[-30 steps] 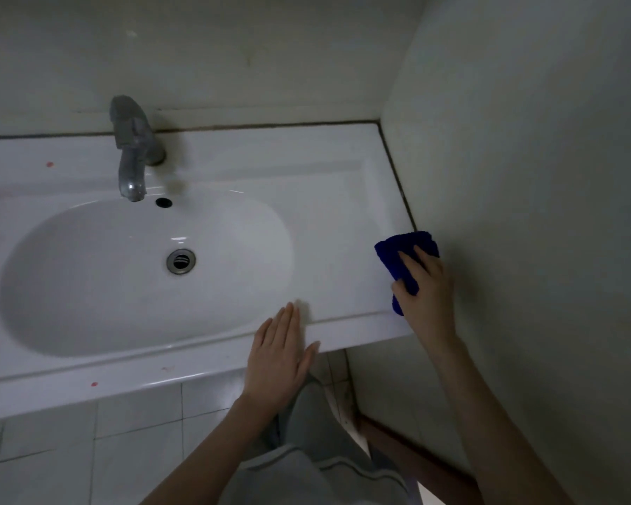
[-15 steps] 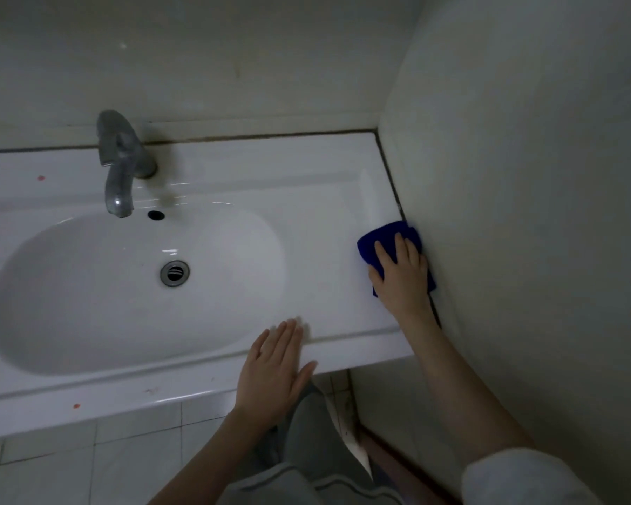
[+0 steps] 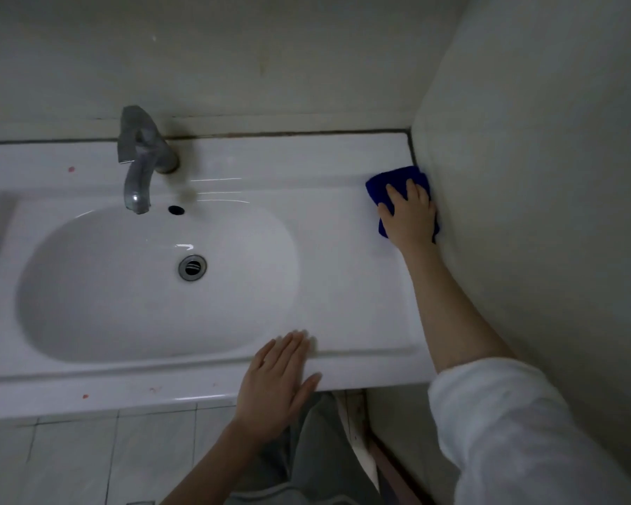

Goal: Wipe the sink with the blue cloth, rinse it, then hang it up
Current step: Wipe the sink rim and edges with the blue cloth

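In the head view, the right hand lies palm down on the blue cloth, its fingers laid flat over the fabric and pressing it onto the white counter of the sink. It is not clenched round the cloth. Cloth shows past the fingertips and along both sides of the palm, and its outer edge touches the side wall just right of that hand. A white sleeve covers the arm behind it. The left hand rests open on the counter's front edge, fingers straight and together, holding nothing. It is well apart from the cloth. Left of both hands lies the oval basin with its drain, and the metal faucet stands beyond it.
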